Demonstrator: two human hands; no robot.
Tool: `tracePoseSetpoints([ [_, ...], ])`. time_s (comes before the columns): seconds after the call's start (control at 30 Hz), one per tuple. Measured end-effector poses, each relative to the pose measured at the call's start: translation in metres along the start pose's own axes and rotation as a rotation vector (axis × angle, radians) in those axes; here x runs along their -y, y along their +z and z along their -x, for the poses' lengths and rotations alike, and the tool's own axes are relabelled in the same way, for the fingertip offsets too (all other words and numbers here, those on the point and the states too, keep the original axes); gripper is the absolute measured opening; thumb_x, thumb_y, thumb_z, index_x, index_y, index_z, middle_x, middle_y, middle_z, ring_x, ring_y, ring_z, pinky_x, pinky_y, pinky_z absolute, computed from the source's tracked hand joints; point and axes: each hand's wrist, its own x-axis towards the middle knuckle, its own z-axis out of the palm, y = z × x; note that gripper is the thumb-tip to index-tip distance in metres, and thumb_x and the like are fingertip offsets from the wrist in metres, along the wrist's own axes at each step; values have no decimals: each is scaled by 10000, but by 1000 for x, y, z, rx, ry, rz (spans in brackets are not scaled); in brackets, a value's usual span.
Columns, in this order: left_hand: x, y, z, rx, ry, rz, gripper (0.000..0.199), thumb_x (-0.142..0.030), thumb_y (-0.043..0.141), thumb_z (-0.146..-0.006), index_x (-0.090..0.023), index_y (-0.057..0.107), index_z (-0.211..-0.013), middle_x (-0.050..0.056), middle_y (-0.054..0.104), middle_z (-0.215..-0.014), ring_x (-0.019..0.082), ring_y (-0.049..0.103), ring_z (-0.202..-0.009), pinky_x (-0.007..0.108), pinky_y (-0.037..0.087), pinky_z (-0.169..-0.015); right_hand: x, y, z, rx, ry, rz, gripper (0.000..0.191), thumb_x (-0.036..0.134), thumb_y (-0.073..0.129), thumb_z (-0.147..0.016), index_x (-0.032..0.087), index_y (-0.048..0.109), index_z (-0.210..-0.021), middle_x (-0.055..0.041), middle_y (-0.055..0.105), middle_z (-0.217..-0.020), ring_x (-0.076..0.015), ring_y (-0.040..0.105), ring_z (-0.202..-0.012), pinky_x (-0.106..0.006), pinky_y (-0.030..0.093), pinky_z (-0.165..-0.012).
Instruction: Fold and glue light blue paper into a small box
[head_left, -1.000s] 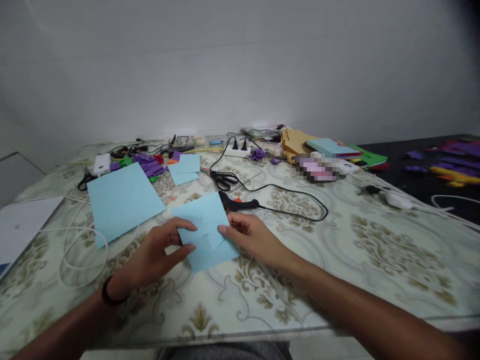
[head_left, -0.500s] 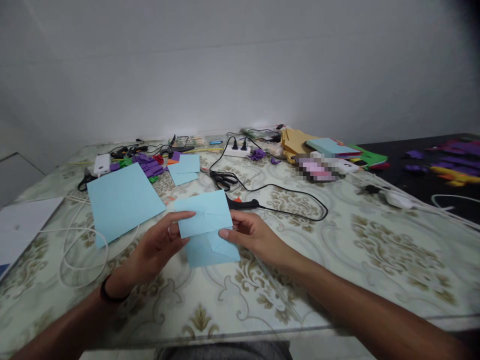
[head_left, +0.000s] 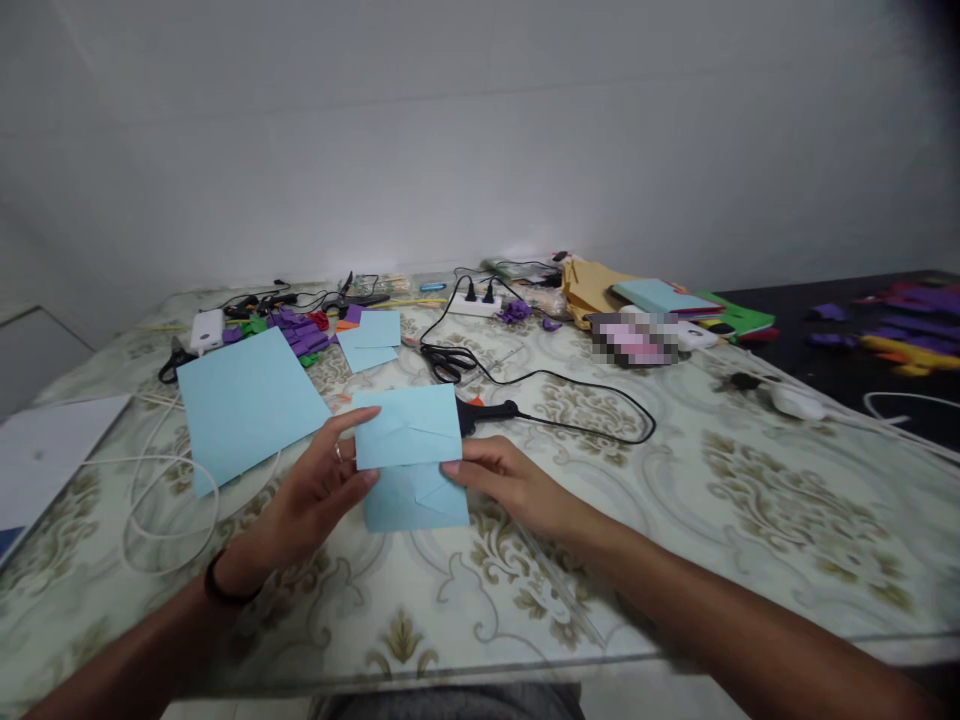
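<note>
A creased light-blue paper (head_left: pixel 409 425) is held above the table between both hands, its upper part overlapping a lower part with a small angled flap. My left hand (head_left: pixel 322 485), with a ring on one finger, pinches its left edge between thumb and fingers. My right hand (head_left: pixel 510 480) grips the right edge, thumb in front and fingers partly hidden behind. A larger light-blue sheet (head_left: pixel 251 405) lies flat to the left. Smaller light-blue pieces (head_left: pixel 371 340) lie beyond the held paper. The black handle of a corded tool (head_left: pixel 491 411) shows just behind it.
Black scissors (head_left: pixel 450 363) and a white power strip (head_left: pixel 475 303) lie farther back. Purple scraps (head_left: pixel 300 330) are at the back left. A looped white cable (head_left: pixel 169 535) lies at left. Yellow paper (head_left: pixel 592 290) and a blurred pink object (head_left: pixel 637 340) are at the back right.
The held paper has turned slightly and now sits more level. My right hand has shifted a little down, and my left fingertip has moved slightly left and up on the paper.
</note>
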Motion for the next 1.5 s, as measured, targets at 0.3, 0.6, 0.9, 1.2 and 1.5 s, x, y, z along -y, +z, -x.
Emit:
tracePoseSetpoints([
  [0.3,-7,-7,3,65,161,-365,464,-263,567,-1074,-380,506,-1519,59,640,-1290,196,626,-986,284,523,-832,0,0,-1,32,-1,56,473,644,752,-875,173,731,-828,-17,644,-781,-155,533,-705,-319,426,-712],
  [0.6,-1,-8,2,6,168,-300,330,-286,516,-1099,-319,660,-1394,44,710,-1052,156,606,-810,234,500,-689,-3,-1,-4,-27,1,93,588,753,690,-861,179,623,-750,5,561,-728,-158,487,-701,-315,407,-707],
  [0.9,-3,-6,0,-89,115,-228,238,-278,584,-1055,-270,759,-1216,5,656,-815,134,534,-650,241,445,-586,1,0,-2,-48,-33,130,559,723,654,-907,199,573,-730,20,496,-712,-153,433,-690,-305,369,-678],
  [1.2,3,-1,-5,-80,18,249,231,-326,654,-1042,-254,456,-947,-78,569,-708,102,549,-604,214,513,-609,-2,1,-1,-59,-5,-17,388,560,716,-894,184,685,-805,-6,627,-750,-167,556,-725,-300,444,-720],
  [1.5,-3,3,-8,-33,28,281,227,-293,707,-1014,-239,486,-1022,-56,628,-748,80,568,-625,169,494,-599,-4,-4,-3,-64,-94,160,571,696,654,-911,185,601,-663,8,560,-668,-151,489,-662,-304,410,-677],
])
